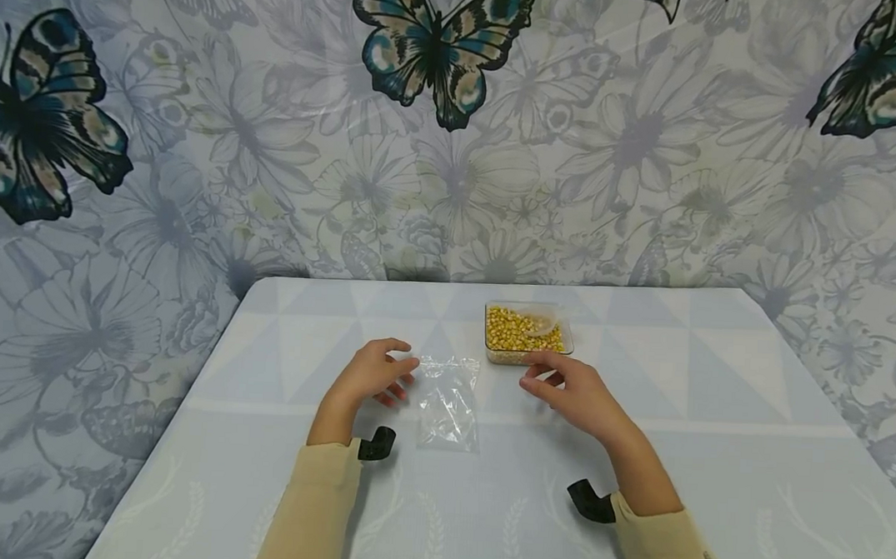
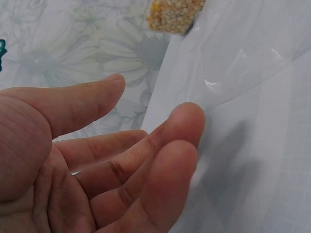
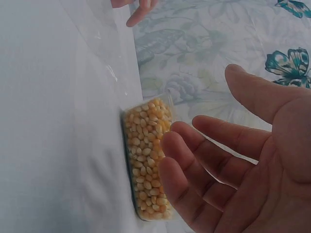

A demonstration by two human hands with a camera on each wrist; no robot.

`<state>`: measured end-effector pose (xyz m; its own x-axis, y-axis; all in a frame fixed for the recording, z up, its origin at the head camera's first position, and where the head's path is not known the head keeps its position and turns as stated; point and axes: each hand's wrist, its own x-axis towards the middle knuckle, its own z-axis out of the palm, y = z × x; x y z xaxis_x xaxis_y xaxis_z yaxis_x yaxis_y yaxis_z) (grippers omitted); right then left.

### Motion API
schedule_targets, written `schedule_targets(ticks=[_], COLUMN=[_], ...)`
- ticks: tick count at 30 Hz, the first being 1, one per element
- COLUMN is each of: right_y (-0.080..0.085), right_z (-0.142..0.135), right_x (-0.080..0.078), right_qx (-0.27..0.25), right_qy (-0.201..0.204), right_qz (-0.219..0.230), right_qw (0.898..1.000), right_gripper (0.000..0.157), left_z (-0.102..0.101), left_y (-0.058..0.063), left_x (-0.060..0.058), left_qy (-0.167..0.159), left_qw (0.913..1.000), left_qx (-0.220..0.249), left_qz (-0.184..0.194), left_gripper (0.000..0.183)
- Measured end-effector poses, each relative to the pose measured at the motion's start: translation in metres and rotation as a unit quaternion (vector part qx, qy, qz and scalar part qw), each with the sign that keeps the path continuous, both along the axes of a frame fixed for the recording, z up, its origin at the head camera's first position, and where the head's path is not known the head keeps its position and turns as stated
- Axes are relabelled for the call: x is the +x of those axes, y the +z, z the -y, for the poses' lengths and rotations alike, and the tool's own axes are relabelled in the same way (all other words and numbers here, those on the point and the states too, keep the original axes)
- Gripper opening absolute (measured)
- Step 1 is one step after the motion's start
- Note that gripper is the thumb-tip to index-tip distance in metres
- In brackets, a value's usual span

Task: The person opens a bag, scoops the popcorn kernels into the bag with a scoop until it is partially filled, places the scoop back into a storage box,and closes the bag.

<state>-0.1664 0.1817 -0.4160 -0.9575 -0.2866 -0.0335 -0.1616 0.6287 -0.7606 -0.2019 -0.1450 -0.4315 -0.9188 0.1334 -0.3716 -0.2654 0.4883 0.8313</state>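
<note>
A clear plastic zip bag (image 1: 448, 409) lies flat on the table between the hands. Just left of its top edge is my left hand (image 1: 375, 370), fingers relaxed and holding nothing; the left wrist view shows its palm and loosely bent fingers (image 2: 170, 179). Behind the bag, to the right, stands a clear rectangular container (image 1: 529, 358) full of yellow corn kernels (image 1: 513, 328). A small translucent scoop-like piece (image 1: 542, 326) lies on the kernels. My right hand (image 1: 571, 389) hovers at the container's front right corner, its fingers loosely bent with nothing between them.
The white patterned table (image 1: 259, 471) ends at a back edge close behind the container. A wall covering with butterflies and flowers (image 1: 467, 189) rises beyond it. Black wrist devices (image 1: 592, 501) stick out from both beige sleeves (image 1: 310, 507).
</note>
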Motion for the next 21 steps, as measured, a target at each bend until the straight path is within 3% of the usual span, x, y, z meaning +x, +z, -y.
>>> schedule_targets(ticks=[6, 12, 21], right_y=[-0.005, -0.011, -0.02], right_z=[0.006, 0.013, 0.027], right_x=[0.001, 0.002, 0.005], right_qx=[-0.035, -0.049, -0.023], right_qy=[0.023, 0.031, 0.044], right_qz=[0.046, 0.075, 0.117], right_qw=[0.998, 0.996, 0.992], right_gripper=[0.05, 0.049, 0.051], left_z=[0.002, 0.0, -0.006], left_y=[-0.006, -0.009, -0.016], left_x=[-0.002, -0.003, -0.002], left_qy=[0.002, -0.003, -0.007], left_qw=[0.9997, 0.9998, 0.9996], left_qx=[0.013, 0.005, 0.017], left_qz=[0.022, 0.02, 0.023], left_gripper=[0.057, 0.061, 0.071])
